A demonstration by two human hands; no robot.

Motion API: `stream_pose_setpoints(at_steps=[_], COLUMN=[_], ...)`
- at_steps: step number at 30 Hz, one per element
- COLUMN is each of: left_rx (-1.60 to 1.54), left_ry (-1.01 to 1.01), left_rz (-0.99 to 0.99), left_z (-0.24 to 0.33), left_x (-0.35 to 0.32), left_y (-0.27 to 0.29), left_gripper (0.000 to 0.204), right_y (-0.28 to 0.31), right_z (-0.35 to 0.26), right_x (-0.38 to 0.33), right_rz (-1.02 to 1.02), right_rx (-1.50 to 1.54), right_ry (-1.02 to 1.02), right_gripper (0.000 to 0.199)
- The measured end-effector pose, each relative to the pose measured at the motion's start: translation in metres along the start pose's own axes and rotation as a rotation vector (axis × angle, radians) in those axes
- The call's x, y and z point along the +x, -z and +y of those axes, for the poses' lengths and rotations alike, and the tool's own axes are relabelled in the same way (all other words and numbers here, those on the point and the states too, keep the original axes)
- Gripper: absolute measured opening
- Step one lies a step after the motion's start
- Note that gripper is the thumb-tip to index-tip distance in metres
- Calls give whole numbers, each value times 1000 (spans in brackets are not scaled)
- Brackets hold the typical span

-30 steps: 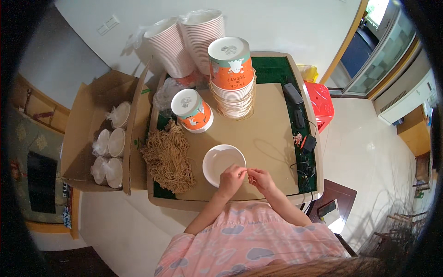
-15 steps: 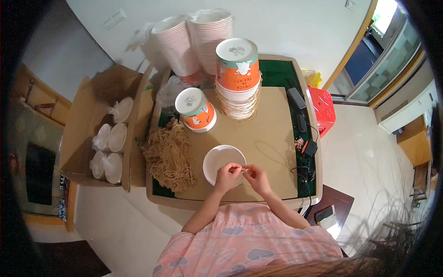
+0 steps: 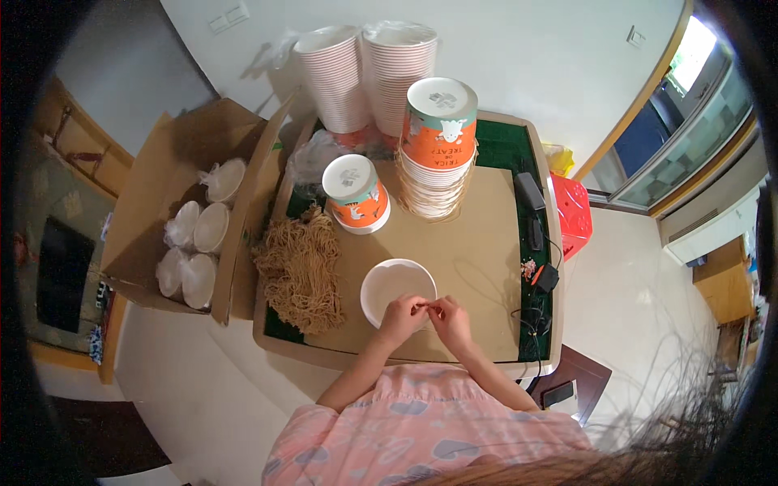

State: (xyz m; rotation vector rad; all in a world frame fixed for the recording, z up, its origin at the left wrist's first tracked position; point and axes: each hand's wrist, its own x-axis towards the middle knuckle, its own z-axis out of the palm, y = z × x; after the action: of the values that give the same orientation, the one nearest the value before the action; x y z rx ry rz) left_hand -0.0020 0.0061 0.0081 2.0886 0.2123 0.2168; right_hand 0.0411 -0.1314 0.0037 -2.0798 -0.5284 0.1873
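Observation:
A white paper bucket [image 3: 381,279] stands upright, open side up, near the front of the table. My left hand [image 3: 404,317] and my right hand [image 3: 450,321] meet at its near right rim, fingertips pinched together. Between them is a thin tan cord, hardly visible at this size. To the left lies a tangled heap of tan cords [image 3: 301,271]. An orange and green paper bucket [image 3: 356,198] sits upside down behind the heap. Farther back rises an inverted stack of the same buckets [image 3: 439,146], with cord loops hanging around their rims.
Two tall stacks of white-rimmed buckets [image 3: 328,81] stand against the wall. At the left, a cardboard box [image 3: 134,251] holds several bagged buckets. Black adapters [image 3: 531,192] and cables lie along the table's right edge. A red stool [image 3: 571,212] is beyond it.
The whole view has shifted and tilted slightly with my head. Both hands stay pinched together at the bucket's rim, their fingertips slightly repositioned.

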Motion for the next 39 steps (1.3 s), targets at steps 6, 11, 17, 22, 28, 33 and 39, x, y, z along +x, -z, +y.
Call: stream_pose_setpoints(at_steps=[6,11,17,22,28,33,39], left_rx=[118,131,-78,-263,258,197,-188], left_ry=[-22,-73,39,70,-91,30,124], left_rz=[70,136,54,23,200,317,160], left_z=[4,-4,9,-2,-4,-11,-7], left_x=[-1,0,5,4,3,11,8], left_y=[-4,-2,11,7,1,14,8], left_gripper=[9,9,15,17,8,9,12], right_y=[-4,1,9,8,2,2,4], right_z=[7,1,-13,-10,-3,16,-4], right_x=[1,2,6,6,3,-4,6], right_rz=[26,-8,-42,-19,3,-46,38], right_rx=[-61,-80,37,81,139,123,193], right_ry=[25,29,-9,-10,16,27,32], right_gripper=[8,7,10,8,9,9,14])
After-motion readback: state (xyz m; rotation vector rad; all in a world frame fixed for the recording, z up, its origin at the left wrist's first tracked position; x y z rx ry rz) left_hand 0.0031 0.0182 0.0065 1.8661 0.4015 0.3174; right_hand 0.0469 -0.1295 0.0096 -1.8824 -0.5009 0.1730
